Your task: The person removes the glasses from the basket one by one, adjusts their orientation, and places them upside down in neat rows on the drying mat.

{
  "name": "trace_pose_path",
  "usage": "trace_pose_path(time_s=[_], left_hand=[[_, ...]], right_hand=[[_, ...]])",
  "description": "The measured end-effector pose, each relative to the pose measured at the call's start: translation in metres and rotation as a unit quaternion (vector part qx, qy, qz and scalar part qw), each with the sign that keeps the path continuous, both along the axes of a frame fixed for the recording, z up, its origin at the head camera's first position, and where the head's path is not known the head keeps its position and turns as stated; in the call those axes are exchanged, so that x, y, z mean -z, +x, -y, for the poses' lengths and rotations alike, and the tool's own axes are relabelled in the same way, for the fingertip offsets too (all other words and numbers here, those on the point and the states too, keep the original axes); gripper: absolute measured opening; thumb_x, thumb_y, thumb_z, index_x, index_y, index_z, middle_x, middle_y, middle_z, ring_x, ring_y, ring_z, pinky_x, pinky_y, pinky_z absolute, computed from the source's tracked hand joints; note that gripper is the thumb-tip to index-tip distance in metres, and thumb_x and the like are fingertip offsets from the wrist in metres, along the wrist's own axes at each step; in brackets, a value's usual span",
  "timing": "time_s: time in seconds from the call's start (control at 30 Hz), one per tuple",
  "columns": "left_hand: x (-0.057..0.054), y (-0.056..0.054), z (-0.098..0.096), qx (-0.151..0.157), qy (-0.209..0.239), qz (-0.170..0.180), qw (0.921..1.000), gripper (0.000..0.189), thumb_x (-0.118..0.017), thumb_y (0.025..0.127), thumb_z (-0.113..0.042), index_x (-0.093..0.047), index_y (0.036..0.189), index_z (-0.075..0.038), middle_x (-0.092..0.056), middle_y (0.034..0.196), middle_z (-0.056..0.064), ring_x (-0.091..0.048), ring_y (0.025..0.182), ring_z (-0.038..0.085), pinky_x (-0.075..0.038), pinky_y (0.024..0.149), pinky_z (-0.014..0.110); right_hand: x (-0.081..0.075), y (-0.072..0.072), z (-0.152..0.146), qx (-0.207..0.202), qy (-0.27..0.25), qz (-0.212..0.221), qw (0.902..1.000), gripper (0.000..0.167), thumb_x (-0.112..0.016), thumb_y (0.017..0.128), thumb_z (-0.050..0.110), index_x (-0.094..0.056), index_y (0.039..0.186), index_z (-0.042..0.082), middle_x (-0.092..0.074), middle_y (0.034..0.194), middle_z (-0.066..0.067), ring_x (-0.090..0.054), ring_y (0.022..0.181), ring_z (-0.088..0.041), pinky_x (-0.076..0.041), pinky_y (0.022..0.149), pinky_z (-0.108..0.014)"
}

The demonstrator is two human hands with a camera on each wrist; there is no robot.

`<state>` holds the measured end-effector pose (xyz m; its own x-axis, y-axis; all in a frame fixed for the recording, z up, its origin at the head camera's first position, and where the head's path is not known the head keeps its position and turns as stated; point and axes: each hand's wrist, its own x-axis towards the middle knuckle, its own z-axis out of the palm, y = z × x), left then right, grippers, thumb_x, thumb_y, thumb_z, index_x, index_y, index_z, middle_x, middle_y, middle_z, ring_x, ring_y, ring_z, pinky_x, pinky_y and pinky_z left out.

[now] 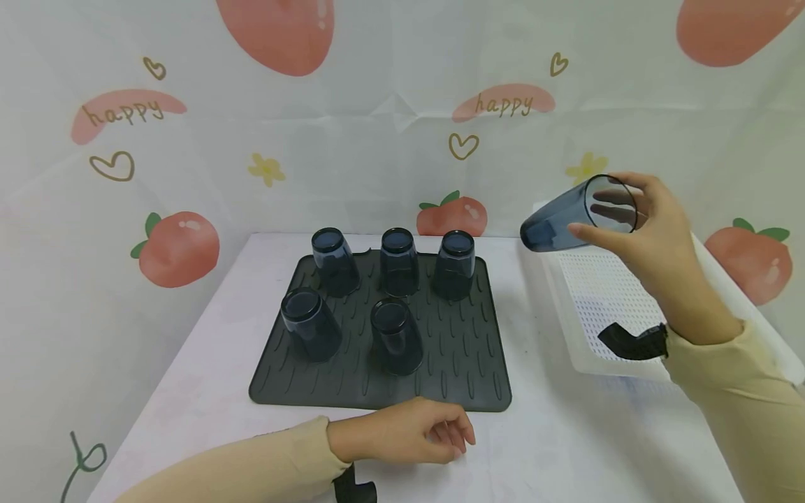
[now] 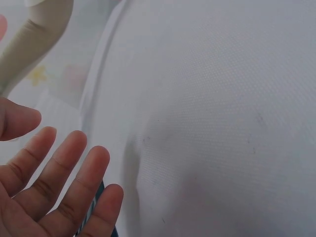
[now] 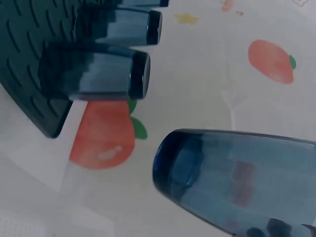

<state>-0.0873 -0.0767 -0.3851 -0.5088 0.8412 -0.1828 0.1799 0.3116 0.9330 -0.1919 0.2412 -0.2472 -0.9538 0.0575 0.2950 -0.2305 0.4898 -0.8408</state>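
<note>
In the head view my right hand (image 1: 660,244) grips a blue-tinted drinking glass (image 1: 553,220) near its rim, thumb on the near side and fingers around the far side. The glass is held in the air, tilted, its thick base pointing left; the right wrist view shows the same glass (image 3: 232,173) close up. Several matching glasses (image 1: 397,335) stand upside down on a dark ribbed drying mat (image 1: 465,384), three in the back row and two in front. Just before the mat's front edge, my left hand (image 1: 409,432) holds nothing, its fingers loosely bent.
Beneath the raised glass, at the table's right side, stands a white basket (image 1: 572,349) with a perforated bottom. A white sheet (image 1: 352,154) printed with fruit, hearts and words hangs behind the white table (image 1: 207,363).
</note>
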Motion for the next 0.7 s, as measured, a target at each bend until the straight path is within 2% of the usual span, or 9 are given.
trace_pose_path(time_s=[0.3, 0.47, 0.53, 0.7], left_hand=[[0.000, 0.001, 0.000, -0.001, 0.002, 0.003, 1.0000, 0.017, -0.062, 0.093, -0.007, -0.064, 0.110, -0.005, -0.069, 0.099, 0.006, -0.057, 0.085, -0.007, -0.050, 0.081, 0.014], [0.001, 0.001, 0.001, -0.002, 0.000, -0.003, 1.0000, 0.018, -0.062, 0.093, -0.007, -0.063, 0.110, -0.006, -0.069, 0.099, 0.005, -0.057, 0.085, -0.007, -0.050, 0.081, 0.014], [0.001, 0.001, 0.001, -0.005, -0.002, -0.005, 1.0000, 0.018, -0.063, 0.093, -0.007, -0.064, 0.110, -0.006, -0.069, 0.099, 0.004, -0.057, 0.084, -0.007, -0.050, 0.080, 0.014], [0.000, 0.001, 0.002, -0.012, -0.005, -0.005, 0.9999, 0.018, -0.063, 0.093, -0.007, -0.064, 0.110, -0.007, -0.069, 0.099, 0.003, -0.057, 0.085, -0.007, -0.050, 0.081, 0.014]], right_hand=[[0.014, 0.018, 0.017, -0.051, -0.017, -0.043, 0.9976, 0.071, -0.078, 0.078, 0.000, -0.043, 0.135, 0.021, -0.059, 0.118, 0.015, -0.061, 0.101, 0.005, -0.050, 0.075, -0.007], [0.025, 0.026, 0.019, -0.121, -0.093, -0.048, 0.9870, 0.072, -0.074, 0.075, -0.013, -0.045, 0.134, 0.016, -0.062, 0.118, 0.009, -0.062, 0.105, 0.001, -0.052, 0.076, -0.011], [0.030, 0.029, 0.019, -0.143, -0.107, -0.047, 0.9827, 0.073, -0.073, 0.074, -0.015, -0.045, 0.135, 0.015, -0.062, 0.118, 0.008, -0.061, 0.106, 0.000, -0.053, 0.076, -0.012], [0.039, 0.038, 0.021, -0.170, -0.083, -0.050, 0.9807, 0.075, -0.073, 0.074, -0.016, -0.044, 0.137, 0.013, -0.059, 0.121, 0.007, -0.059, 0.109, 0.000, -0.054, 0.076, -0.014]])
